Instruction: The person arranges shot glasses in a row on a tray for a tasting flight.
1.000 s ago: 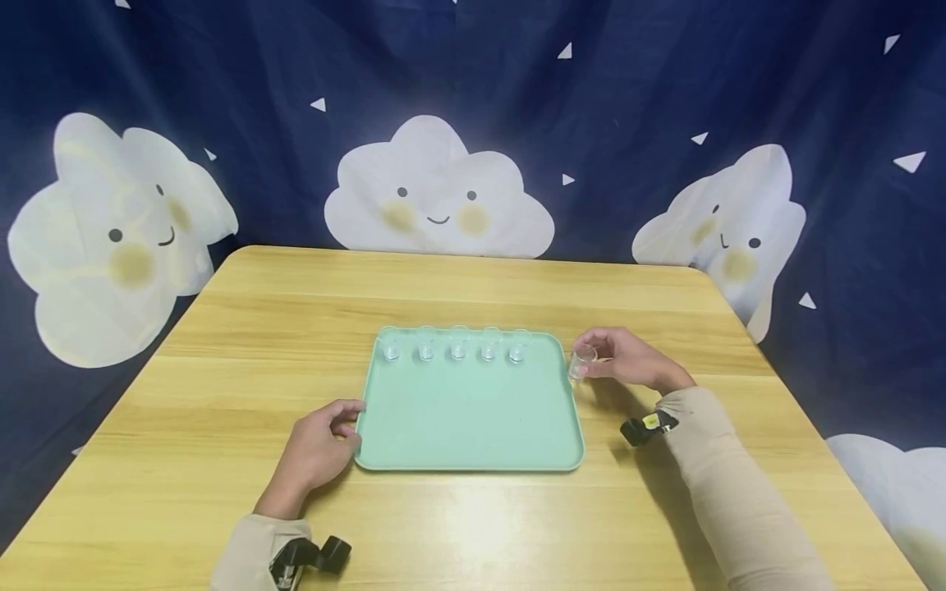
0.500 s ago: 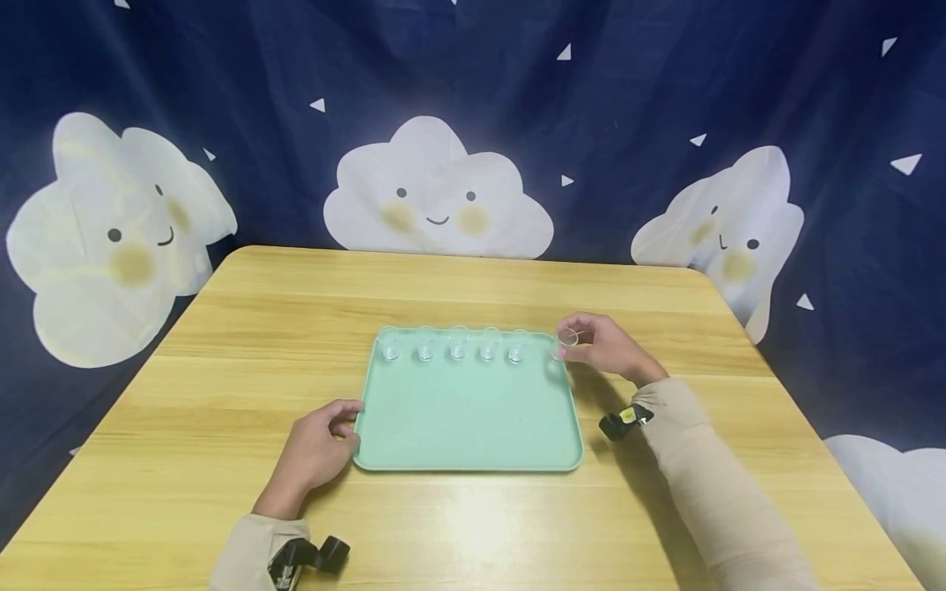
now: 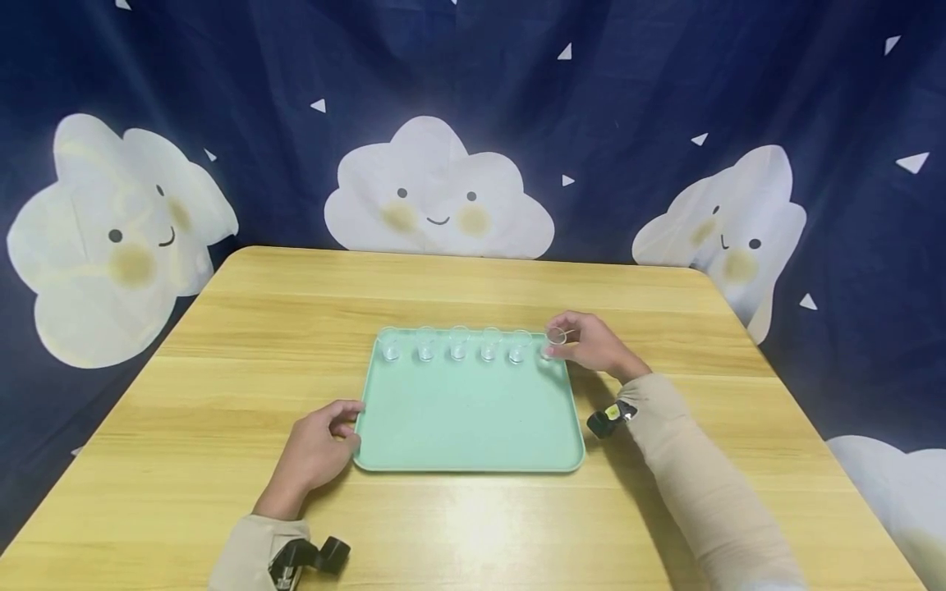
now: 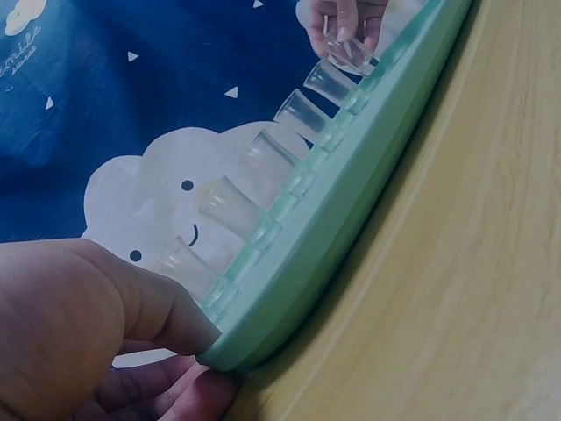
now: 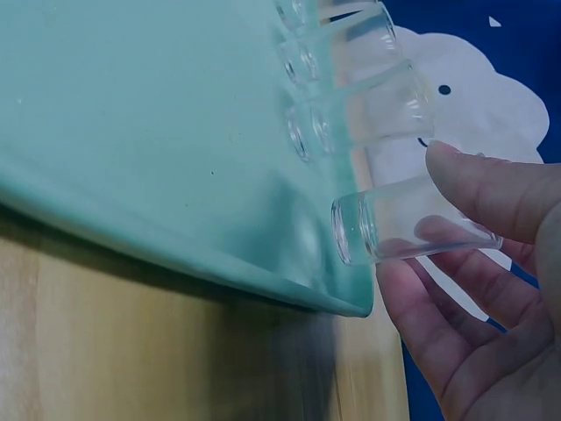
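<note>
A small clear shot glass (image 5: 399, 219) is held upright by my right hand (image 3: 597, 345), thumb on one side and fingers on the other. Its thick base is close over the far right corner of a mint-green tray (image 3: 473, 419). Several matching shot glasses (image 3: 458, 349) stand in a row along the tray's far edge, left of the held one. My left hand (image 3: 316, 447) grips the tray's left edge; in the left wrist view the thumb (image 4: 166, 307) lies at the rim with fingers curled below it.
The tray lies on a light wood-grain table (image 3: 458, 525) with rounded far corners. Behind the table hangs a dark blue curtain (image 3: 259, 66) printed with smiling clouds. Each wrist wears a black camera mount, such as the left mount (image 3: 310, 558).
My right hand has carried the shot glass leftward from outside the tray's right edge to the right end of the row. My left hand has stayed on the tray's edge.
</note>
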Demonstrator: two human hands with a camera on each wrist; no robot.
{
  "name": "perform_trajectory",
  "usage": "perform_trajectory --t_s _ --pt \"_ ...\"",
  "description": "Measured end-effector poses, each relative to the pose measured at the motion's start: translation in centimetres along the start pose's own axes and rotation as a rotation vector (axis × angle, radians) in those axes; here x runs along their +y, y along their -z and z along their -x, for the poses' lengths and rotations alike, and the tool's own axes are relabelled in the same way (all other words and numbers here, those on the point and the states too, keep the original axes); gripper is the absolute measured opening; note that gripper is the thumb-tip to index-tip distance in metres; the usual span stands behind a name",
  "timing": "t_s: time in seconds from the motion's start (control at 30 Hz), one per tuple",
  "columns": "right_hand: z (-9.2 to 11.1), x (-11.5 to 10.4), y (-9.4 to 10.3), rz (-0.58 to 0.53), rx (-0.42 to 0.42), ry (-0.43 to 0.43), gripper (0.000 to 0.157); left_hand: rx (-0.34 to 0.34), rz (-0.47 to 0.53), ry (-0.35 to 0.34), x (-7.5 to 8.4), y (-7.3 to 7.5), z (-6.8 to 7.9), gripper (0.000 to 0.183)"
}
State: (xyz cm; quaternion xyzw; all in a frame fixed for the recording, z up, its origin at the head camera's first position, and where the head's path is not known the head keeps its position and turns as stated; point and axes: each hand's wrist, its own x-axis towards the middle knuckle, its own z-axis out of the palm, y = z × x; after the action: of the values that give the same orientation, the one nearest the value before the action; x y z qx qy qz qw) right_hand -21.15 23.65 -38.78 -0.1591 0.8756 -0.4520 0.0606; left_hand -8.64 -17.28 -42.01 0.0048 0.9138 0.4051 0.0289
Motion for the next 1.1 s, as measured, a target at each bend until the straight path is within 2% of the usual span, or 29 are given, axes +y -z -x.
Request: perform_trajectory --t_s 0.2,0.4,1.1 --pt "-0.15 0.00 -0.18 0.047 0.001 -0.010 0.032 0.000 0.003 -0.006 -0.04 0.01 0.03 0.040" --pt "-0.26 -0.10 -0.31 0.048 0.005 -0.050 0.033 0.001 0.003 -0.006 -0.06 0.02 0.05 0.039" --pt "-0.18 -0.25 -0.48 0.095 -0.013 -0.033 0.036 0.002 0.000 0.010 -0.06 0.00 -0.04 0.040"
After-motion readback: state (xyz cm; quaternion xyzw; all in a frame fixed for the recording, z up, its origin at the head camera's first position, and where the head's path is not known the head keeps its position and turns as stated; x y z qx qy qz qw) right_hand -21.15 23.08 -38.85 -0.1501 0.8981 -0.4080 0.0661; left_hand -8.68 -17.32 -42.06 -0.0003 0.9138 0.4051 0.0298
